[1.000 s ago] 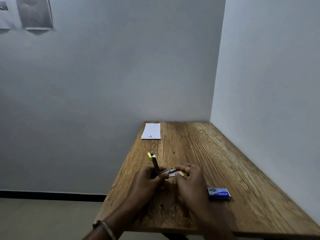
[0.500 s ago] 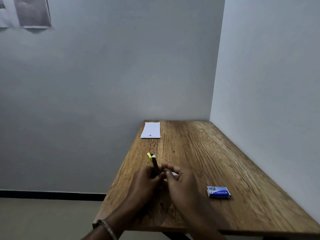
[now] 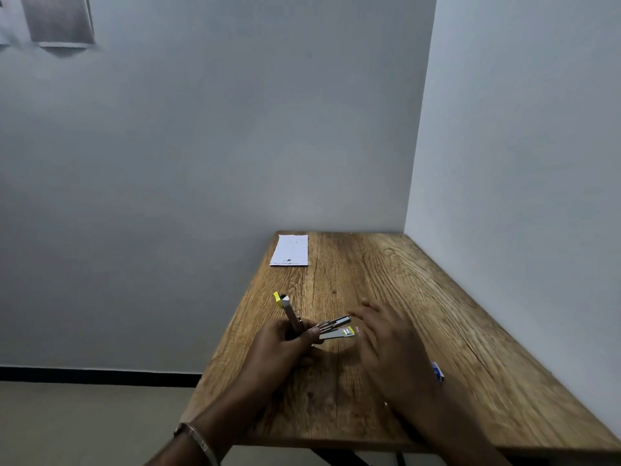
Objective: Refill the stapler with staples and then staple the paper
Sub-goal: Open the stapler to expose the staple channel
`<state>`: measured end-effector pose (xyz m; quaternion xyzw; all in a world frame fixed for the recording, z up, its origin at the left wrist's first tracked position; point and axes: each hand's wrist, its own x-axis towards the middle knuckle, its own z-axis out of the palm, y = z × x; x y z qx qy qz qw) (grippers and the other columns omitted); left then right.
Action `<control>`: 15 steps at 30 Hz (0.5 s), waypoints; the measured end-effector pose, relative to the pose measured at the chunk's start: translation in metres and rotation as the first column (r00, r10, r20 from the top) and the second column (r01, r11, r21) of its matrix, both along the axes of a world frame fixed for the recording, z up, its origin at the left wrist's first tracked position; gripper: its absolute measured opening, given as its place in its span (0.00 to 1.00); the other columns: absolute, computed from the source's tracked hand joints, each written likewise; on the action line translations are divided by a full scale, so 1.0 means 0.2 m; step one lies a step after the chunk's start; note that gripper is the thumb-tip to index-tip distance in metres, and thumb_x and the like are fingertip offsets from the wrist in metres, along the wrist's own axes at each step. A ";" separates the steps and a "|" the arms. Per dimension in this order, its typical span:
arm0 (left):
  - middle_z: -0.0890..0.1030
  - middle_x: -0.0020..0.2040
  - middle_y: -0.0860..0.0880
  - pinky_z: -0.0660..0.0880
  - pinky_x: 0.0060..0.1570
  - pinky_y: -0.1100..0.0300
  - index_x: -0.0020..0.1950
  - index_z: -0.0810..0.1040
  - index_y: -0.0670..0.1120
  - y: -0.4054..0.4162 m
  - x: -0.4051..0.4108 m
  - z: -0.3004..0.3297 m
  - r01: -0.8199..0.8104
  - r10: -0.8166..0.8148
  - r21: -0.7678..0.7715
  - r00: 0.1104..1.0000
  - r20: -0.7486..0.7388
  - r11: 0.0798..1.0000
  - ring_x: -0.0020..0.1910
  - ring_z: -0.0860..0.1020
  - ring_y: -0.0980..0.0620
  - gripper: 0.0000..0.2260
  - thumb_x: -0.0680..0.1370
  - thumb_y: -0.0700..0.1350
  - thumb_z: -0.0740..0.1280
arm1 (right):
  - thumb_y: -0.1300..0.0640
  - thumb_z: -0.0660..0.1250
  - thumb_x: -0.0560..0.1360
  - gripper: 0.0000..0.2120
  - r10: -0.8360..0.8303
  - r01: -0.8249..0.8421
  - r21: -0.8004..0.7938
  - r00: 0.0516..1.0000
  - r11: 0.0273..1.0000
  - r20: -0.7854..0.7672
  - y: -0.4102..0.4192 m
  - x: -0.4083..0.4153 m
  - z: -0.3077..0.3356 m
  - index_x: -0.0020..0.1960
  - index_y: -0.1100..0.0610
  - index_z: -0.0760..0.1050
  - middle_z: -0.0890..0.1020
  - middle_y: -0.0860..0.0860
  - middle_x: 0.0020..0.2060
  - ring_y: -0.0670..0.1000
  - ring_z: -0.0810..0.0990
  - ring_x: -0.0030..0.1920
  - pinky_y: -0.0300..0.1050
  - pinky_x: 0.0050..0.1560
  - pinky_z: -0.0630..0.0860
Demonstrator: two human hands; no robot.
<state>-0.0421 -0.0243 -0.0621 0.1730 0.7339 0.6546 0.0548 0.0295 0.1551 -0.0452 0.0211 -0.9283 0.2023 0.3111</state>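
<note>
My left hand (image 3: 282, 344) grips a small metal stapler (image 3: 331, 326) with yellow tips, swung wide open: its lid sticks up and to the left, while the staple channel and base point right above the table. My right hand (image 3: 386, 338) is just right of the stapler, blurred, fingers spread, holding nothing that I can see. A blue staple box (image 3: 438, 371) lies on the table behind my right forearm, mostly hidden. The white paper (image 3: 290, 250) lies flat at the table's far left corner.
The wooden table (image 3: 386, 280) stands in a corner, with walls at its far and right sides. Its left and near edges drop to the floor.
My right hand has let go of the stapler and moved off to the right. The staple channel and base now show. My left hand keeps its grip.
</note>
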 end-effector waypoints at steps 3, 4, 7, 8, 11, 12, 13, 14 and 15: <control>0.87 0.46 0.49 0.83 0.47 0.53 0.52 0.84 0.47 0.00 0.01 0.00 0.000 0.000 0.003 1.000 -0.002 1.000 0.45 0.86 0.50 0.05 0.77 0.45 0.70 | 0.55 0.61 0.79 0.19 0.004 -0.014 0.186 0.998 0.982 0.055 0.01 0.01 0.00 0.70 0.48 0.71 0.71 0.46 0.70 0.49 0.66 0.71 0.46 0.72 0.64; 0.87 0.46 0.49 0.83 0.47 0.54 0.52 0.84 0.47 0.00 0.01 0.00 -0.003 0.003 -0.001 1.000 -0.006 1.000 0.44 0.86 0.51 0.05 0.77 0.44 0.70 | 0.55 0.60 0.79 0.20 0.000 -0.018 0.221 0.997 0.975 0.079 0.00 0.01 0.00 0.70 0.48 0.70 0.70 0.46 0.71 0.49 0.65 0.72 0.46 0.72 0.63; 0.87 0.46 0.50 0.83 0.45 0.57 0.52 0.84 0.47 0.00 0.01 0.00 -0.001 0.001 -0.007 1.000 -0.022 1.000 0.44 0.86 0.52 0.05 0.77 0.43 0.70 | 0.55 0.59 0.79 0.20 -0.009 -0.026 0.263 0.991 0.965 0.130 0.00 0.00 0.01 0.70 0.46 0.67 0.68 0.46 0.72 0.49 0.63 0.73 0.46 0.72 0.63; 0.87 0.46 0.50 0.83 0.44 0.58 0.51 0.84 0.47 0.00 0.02 0.00 0.001 -0.002 -0.010 1.000 -0.031 1.000 0.44 0.86 0.52 0.05 0.77 0.43 0.70 | 0.55 0.58 0.79 0.19 -0.005 -0.029 0.265 0.992 0.964 0.129 0.00 0.00 0.01 0.70 0.46 0.68 0.68 0.46 0.71 0.48 0.64 0.71 0.46 0.71 0.65; 0.87 0.45 0.51 0.83 0.45 0.57 0.50 0.84 0.48 0.01 0.01 0.00 -0.003 0.003 -0.005 0.999 -0.046 1.000 0.43 0.86 0.52 0.04 0.77 0.42 0.71 | 0.57 0.60 0.78 0.16 0.036 -0.061 0.255 0.994 0.965 0.103 0.00 -0.01 0.02 0.65 0.48 0.72 0.74 0.44 0.64 0.46 0.71 0.62 0.42 0.63 0.70; 0.87 0.45 0.51 0.83 0.45 0.56 0.50 0.84 0.48 0.01 0.01 0.00 -0.004 0.004 -0.002 0.999 -0.046 1.000 0.43 0.86 0.52 0.04 0.77 0.43 0.71 | 0.57 0.61 0.78 0.15 0.055 -0.077 0.238 0.994 0.968 0.097 0.00 -0.01 0.02 0.64 0.49 0.74 0.76 0.44 0.60 0.45 0.73 0.58 0.41 0.59 0.72; 0.87 0.45 0.51 0.84 0.46 0.55 0.50 0.84 0.48 0.01 0.01 -0.01 -0.004 0.004 -0.003 0.999 -0.049 1.000 0.43 0.86 0.52 0.04 0.77 0.43 0.70 | 0.58 0.61 0.78 0.14 0.071 -0.091 0.209 0.992 0.974 0.100 0.00 0.00 0.02 0.62 0.49 0.75 0.78 0.44 0.57 0.44 0.75 0.54 0.40 0.56 0.74; 0.87 0.45 0.51 0.83 0.46 0.55 0.50 0.84 0.48 0.01 0.01 -0.01 -0.004 0.003 -0.009 0.998 -0.057 1.000 0.43 0.86 0.52 0.04 0.77 0.43 0.70 | 0.58 0.62 0.78 0.13 0.084 -0.102 0.180 0.991 0.978 0.103 0.00 0.00 0.01 0.61 0.50 0.76 0.79 0.44 0.55 0.44 0.77 0.51 0.40 0.53 0.75; 0.87 0.46 0.51 0.83 0.47 0.54 0.50 0.84 0.48 0.00 0.01 -0.01 -0.002 0.002 -0.014 0.998 -0.066 1.000 0.44 0.86 0.52 0.04 0.77 0.42 0.70 | 0.59 0.62 0.77 0.13 0.093 -0.108 0.156 0.990 0.982 0.103 0.00 0.00 0.01 0.60 0.50 0.76 0.80 0.45 0.53 0.44 0.77 0.49 0.40 0.51 0.75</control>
